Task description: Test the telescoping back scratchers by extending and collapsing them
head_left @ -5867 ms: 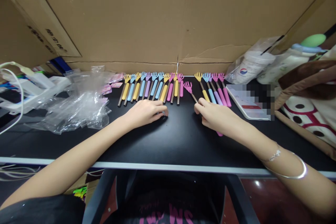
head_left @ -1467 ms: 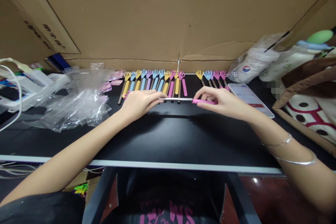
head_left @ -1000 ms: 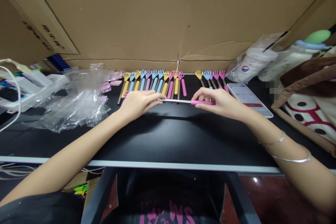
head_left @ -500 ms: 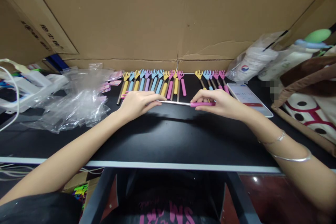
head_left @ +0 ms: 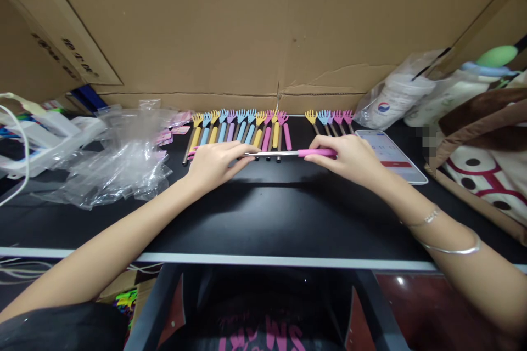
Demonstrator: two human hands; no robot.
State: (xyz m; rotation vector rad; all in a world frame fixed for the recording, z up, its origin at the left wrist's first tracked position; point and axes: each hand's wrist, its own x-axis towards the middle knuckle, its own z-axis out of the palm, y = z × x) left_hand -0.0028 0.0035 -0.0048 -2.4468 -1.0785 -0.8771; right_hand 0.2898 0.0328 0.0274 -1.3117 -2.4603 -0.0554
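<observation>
Between my two hands a pink back scratcher (head_left: 315, 152) lies level above the black tabletop, its metal rod bare in the middle. My left hand (head_left: 218, 162) pinches the rod near the claw end; bits of pink claw show beyond the fingers on the left. My right hand (head_left: 348, 157) grips the pink handle, fingers closed around its outer end. Behind the left hand and the rod runs a row of yellow, blue, purple and pink back scratchers (head_left: 222, 130). A smaller group of back scratchers (head_left: 337, 118) lies behind the right hand, their handles hidden by it.
Clear plastic bags (head_left: 123, 164) pile up at left beside a white plastic holder (head_left: 57, 137). A phone (head_left: 405, 173) lies right of my right hand. Farther right stand a bagged cup (head_left: 401, 101) and a fabric bag (head_left: 481, 137). A cardboard wall (head_left: 247, 22) closes the back.
The scratcher has risen slightly, and its handle end is now level with the rod. My right hand has shifted a little upward; my left hand stays almost in place.
</observation>
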